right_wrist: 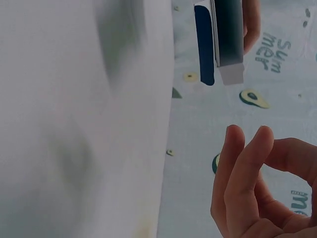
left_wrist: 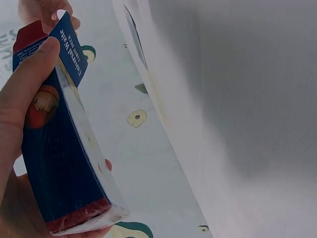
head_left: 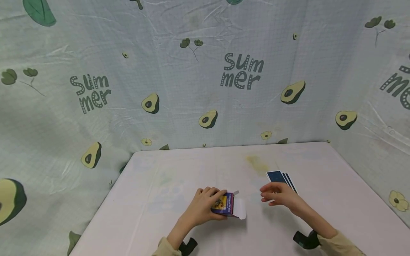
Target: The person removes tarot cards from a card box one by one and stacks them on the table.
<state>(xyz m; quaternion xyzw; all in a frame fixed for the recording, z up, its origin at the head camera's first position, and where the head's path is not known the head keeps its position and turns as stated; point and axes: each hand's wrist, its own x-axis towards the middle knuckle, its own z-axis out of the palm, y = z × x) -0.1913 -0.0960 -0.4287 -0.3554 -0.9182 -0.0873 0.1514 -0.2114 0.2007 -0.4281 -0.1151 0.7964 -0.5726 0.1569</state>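
Note:
My left hand (head_left: 203, 207) grips a tarot deck box (head_left: 229, 204) above the table, its open end turned to the right and its white-lined flap folded out. In the left wrist view, the thumb lies along the blue side of the box (left_wrist: 59, 148), which reads "Universal Waite Tarot Deck". The right wrist view looks into the dark opening of the box (right_wrist: 230, 39); some contents may be inside, but I cannot tell. Loosely bent and holding nothing, my right hand (head_left: 283, 195) hovers just in front of some blue-backed cards (head_left: 276, 176), which it partly hides.
The cards lie spread a little on the white-covered table (head_left: 179, 170), toward its right side. Behind and beside the table hangs a pale cloth (head_left: 179, 85) printed with avocados and lettering. A yellowish stain (head_left: 257, 163) marks the tabletop near the cards.

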